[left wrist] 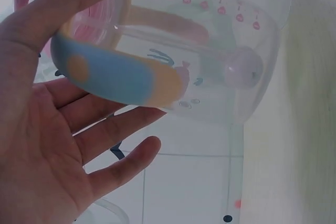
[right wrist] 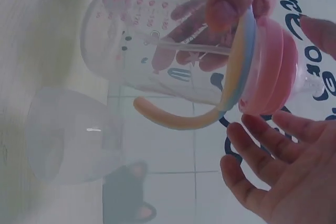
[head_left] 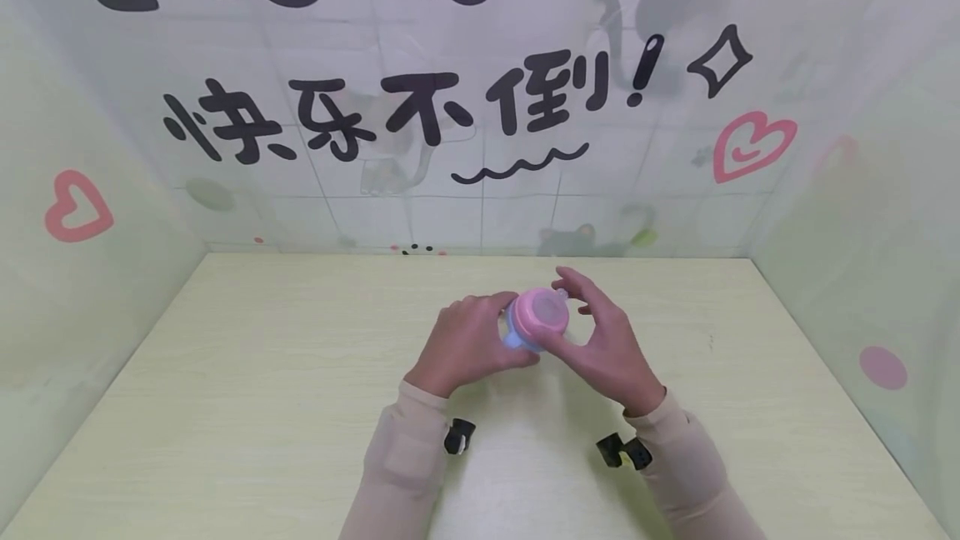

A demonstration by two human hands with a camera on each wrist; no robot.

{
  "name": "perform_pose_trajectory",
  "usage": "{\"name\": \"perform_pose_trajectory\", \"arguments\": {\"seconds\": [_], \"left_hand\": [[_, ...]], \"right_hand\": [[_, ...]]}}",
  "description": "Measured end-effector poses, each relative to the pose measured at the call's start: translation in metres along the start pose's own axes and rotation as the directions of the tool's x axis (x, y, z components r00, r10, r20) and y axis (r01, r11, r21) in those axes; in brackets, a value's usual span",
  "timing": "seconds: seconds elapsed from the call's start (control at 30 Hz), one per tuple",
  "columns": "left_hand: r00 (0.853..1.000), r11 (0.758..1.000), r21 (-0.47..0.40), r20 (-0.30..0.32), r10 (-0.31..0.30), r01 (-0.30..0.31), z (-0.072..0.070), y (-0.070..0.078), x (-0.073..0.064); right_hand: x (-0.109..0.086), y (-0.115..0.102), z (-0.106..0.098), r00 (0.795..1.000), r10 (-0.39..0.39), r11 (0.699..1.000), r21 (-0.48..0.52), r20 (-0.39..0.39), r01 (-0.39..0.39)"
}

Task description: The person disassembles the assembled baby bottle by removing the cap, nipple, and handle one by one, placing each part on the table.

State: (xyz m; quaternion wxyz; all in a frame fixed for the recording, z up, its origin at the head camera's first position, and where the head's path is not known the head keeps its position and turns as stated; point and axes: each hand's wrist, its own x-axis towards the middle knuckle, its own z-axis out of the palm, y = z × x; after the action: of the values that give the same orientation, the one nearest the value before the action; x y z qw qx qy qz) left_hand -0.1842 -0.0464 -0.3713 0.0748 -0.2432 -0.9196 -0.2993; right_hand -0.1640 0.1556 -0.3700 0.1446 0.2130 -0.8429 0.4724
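Observation:
A clear baby bottle (right wrist: 134, 59) with a pink collar (right wrist: 273, 69), a pale teat (right wrist: 311, 83) and blue-and-orange side handles is held up between both hands. My left hand (head_left: 468, 340) grips it around the neck, by the handle ring, with its thumb and fingers on opposite sides. Close around the pink collar is my right hand (head_left: 611, 348), fingers spread and nearly straight. In the right wrist view its fingertips are right at the collar's edge, while the thumb stands out beside the teat. A straw with a round weight (left wrist: 244, 67) shows inside the bottle.
A clear domed cap (right wrist: 73, 140) stands on the pale wooden table (head_left: 247, 407), near the bottle in the right wrist view. Behind the table rises a printed back wall (head_left: 420, 219) with lettering, and side panels flank it. Each sleeve carries a black wrist device (head_left: 459, 437).

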Motion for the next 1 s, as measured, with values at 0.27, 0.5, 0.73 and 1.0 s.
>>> {"name": "perform_pose_trajectory", "arguments": {"seconds": [0.27, 0.5, 0.73, 1.0], "left_hand": [[0.996, 0.988, 0.157, -0.083, 0.021, -0.008, 0.001, 0.000, 0.001], [0.997, 0.984, 0.180, -0.077, 0.027, -0.012, 0.003, 0.002, 0.001], [0.997, 0.984, 0.175, -0.068, 0.029, -0.017, 0.003, 0.002, 0.002], [0.999, 0.992, 0.126, -0.049, 0.021, -0.014, 0.003, 0.002, 0.002]], "right_hand": [[-0.002, -0.004, 0.019, 0.987, 0.042, 0.998, -0.046, -0.158, -0.049], [-0.003, -0.004, 0.021, 0.982, 0.057, 0.996, -0.055, -0.180, -0.067], [-0.003, -0.004, 0.020, 0.986, 0.049, 0.996, -0.063, -0.162, -0.060], [-0.002, -0.007, 0.013, 0.991, 0.019, 0.999, -0.040, -0.131, -0.024]]}}
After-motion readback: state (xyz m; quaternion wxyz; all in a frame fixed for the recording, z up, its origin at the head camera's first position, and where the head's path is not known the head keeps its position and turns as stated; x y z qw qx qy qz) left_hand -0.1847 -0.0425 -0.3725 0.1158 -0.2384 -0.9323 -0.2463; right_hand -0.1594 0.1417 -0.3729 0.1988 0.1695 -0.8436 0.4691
